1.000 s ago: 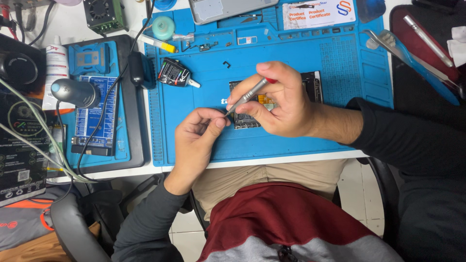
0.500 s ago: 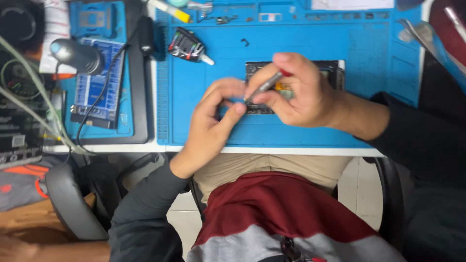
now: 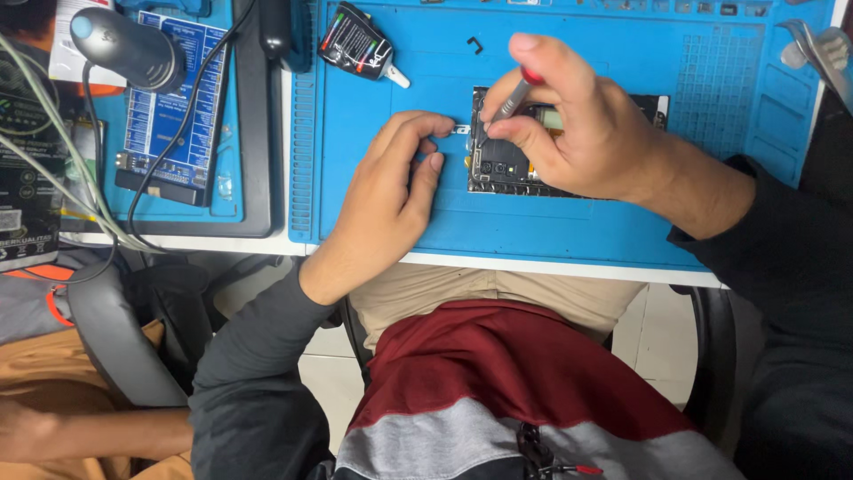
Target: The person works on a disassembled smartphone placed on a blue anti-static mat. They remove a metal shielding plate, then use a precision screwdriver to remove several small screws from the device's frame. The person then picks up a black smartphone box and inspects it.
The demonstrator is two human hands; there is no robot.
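On the blue work mat (image 3: 569, 227), centre: opened phone (image 3: 511, 164), back cover off, circuit side up; its right and far parts hidden under the right hand (image 3: 586, 133). Right hand: fingers pressed together round a thin screwdriver (image 3: 513, 100), red end showing by the forefinger, tip down at the phone's left far edge; the tip itself too small to make out. Left hand (image 3: 391, 191): thumb and forefinger pinching a small pale part (image 3: 460, 130) just beside the phone's left edge; the part mostly covered. Far left on the mat: dark glue bottle (image 3: 355, 43), lying tilted. Left of the mat: black-framed blue board (image 3: 178, 98) with cables, grey lamp head (image 3: 124, 49) above it. Far right: metal tweezers (image 3: 813, 49), cut off by the frame.
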